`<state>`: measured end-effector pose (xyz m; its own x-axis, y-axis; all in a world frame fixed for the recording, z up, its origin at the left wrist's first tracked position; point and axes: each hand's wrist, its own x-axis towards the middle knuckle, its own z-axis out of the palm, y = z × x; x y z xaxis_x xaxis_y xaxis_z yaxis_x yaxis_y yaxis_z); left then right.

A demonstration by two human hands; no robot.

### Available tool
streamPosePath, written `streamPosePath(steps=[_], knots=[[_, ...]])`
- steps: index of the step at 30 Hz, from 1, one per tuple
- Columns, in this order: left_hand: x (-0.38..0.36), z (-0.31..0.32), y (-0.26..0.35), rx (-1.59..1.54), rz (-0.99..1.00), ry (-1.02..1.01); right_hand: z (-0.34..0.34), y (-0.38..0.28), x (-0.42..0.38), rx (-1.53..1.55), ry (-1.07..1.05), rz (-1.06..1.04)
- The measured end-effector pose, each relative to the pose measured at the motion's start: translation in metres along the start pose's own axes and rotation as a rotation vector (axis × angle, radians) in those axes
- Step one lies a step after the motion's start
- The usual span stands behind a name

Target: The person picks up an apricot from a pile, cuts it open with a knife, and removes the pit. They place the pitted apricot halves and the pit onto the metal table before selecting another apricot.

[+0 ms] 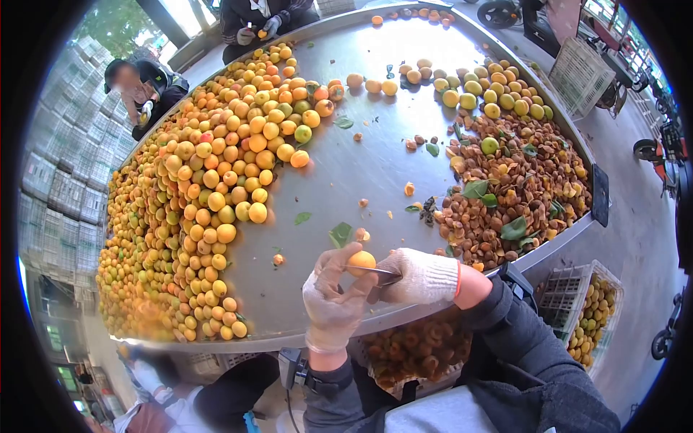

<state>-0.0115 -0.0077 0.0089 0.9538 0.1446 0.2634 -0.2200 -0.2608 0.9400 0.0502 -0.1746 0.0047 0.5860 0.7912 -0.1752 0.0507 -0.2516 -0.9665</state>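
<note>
My gloved left hand pinches an orange-yellow apricot above the near edge of the metal table. In my right hand, gloved in white knit with a red-edged cuff, is a small knife. Its blade lies against the lower side of the apricot. Fingers of both hands come close together around the fruit. Just beyond them, a green leaf and a small brownish fruit piece lie on the metal.
A large heap of apricots covers the table's left side. Brown pits and scraps pile at right, beside sorted apricots. Below my hands stands a container of apricot halves; a crate sits right. Co-workers work across the table.
</note>
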Motion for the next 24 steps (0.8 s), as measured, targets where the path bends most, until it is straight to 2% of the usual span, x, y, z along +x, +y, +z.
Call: streamPosePath(steps=[2, 3, 5, 6, 8, 9, 10, 11, 12, 14, 15, 16, 18, 20, 21, 22, 23, 24], knots=[[0.0, -0.001, -0.005, -0.182, -0.027, -0.033, -0.002, -0.01, -0.002, 0.051, -0.048, 0.069], [0.001, -0.001, -0.007, -0.18, -0.026, -0.03, -0.003, -0.011, -0.004, 0.051, -0.051, 0.066], [0.0, 0.001, -0.011, -0.594, -0.401, 0.149, -0.005, -0.012, -0.011, 0.082, 0.046, 0.02], [0.001, 0.002, -0.009, -0.593, -0.401, 0.151, -0.007, -0.02, -0.015, 0.082, 0.045, 0.02], [0.004, 0.005, -0.002, -0.465, -0.285, 0.214, -0.015, -0.039, -0.024, 0.421, 0.334, 0.133], [0.002, 0.01, 0.0, -0.469, -0.285, 0.214, -0.01, -0.039, -0.022, 0.462, 0.421, 0.111], [-0.001, 0.017, 0.001, -0.228, -0.198, 0.135, -0.005, -0.034, -0.017, 0.464, 0.43, 0.113], [-0.004, 0.022, 0.002, 0.011, -0.109, 0.051, -0.001, -0.024, -0.01, 0.133, 0.526, -0.032], [-0.005, 0.023, 0.002, 0.008, -0.111, 0.037, 0.0, -0.016, -0.007, -0.204, 0.608, -0.172], [-0.006, 0.02, 0.002, 0.212, 0.021, -0.015, -0.004, -0.014, -0.01, -0.151, 0.549, -0.169], [-0.006, 0.021, 0.003, 0.211, 0.022, -0.018, -0.006, -0.02, -0.012, -0.081, 0.495, -0.125], [-0.007, 0.022, 0.003, 0.11, 0.003, -0.02, -0.007, -0.022, -0.013, -0.01, 0.436, -0.082], [-0.007, 0.022, 0.0, 0.014, -0.022, -0.019, -0.001, -0.015, -0.009, 0.037, 0.463, -0.108], [-0.005, 0.023, -0.01, -0.305, -0.304, 0.058, -0.002, -0.018, -0.009, 0.083, 0.492, -0.132], [-0.002, 0.02, -0.01, -0.304, -0.305, 0.058, -0.007, -0.028, -0.013, 0.313, 0.417, 0.028], [0.003, 0.014, -0.01, -0.63, -0.429, 0.061, -0.009, -0.034, -0.014, 0.538, 0.335, 0.187], [0.006, 0.01, -0.009, -0.957, -0.545, 0.064, -0.006, -0.03, -0.01, 0.613, 0.375, 0.106], [0.006, 0.008, -0.011, -0.954, -0.542, 0.065, -0.008, -0.029, -0.01, 0.614, 0.373, 0.102]])
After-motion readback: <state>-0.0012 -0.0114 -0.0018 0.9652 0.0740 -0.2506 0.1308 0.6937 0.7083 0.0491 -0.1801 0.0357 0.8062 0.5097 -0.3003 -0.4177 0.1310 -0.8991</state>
